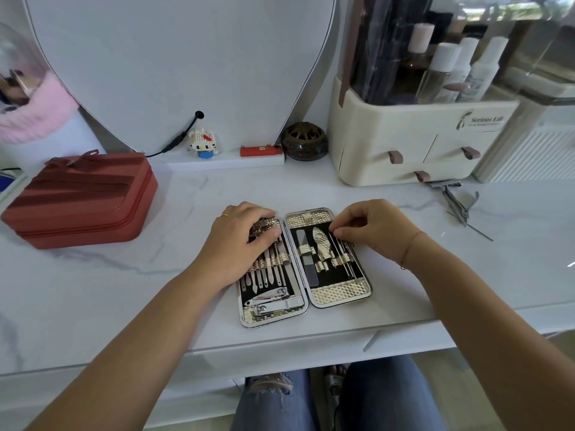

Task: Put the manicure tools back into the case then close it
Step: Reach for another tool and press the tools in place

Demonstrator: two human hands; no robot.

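Manicure case (340,295): lies open and flat on the white marbled desk (155,290), near the front edge, directly before the person. Both halves face up, hinged side by side.

Left half: a row of slim pointed tools (264,272) sits under gold-patterned loops. Two nail clippers (270,303) lie crosswise at the near end.

Right half: a long nail file (312,272) is strapped along the hinge side. A leaf-shaped tool (320,241) sits just beside it. Several thin rods (348,269) stand in loops toward the outer rim.

Left hand (239,241): laid over the far end of the left half, fingers extended across the tools there and thumb stretched toward the hinge. It presses down; nothing is gripped. What lies under the fingers is mostly hidden.

Right hand (373,228): positioned at the far outer corner of the right half, fingers curled, fingertips pinching the upper ends of the thin rods. How many rods are pinched cannot be told.

Loose tools (457,206): a small grey metal pile lies on the desk well to the right of the case, just in front of the cream drawer organiser (404,135). That organiser holds bottles (445,66) in its upper part.

Surroundings: a red zipped box (81,200) stands on the desk to the left. At the back, a curved white mirror (174,57) has a block figure (202,144), a small red object (259,150) and a dark round pot (305,144) at its base. Knees in torn jeans (280,399) show below the desk edge.
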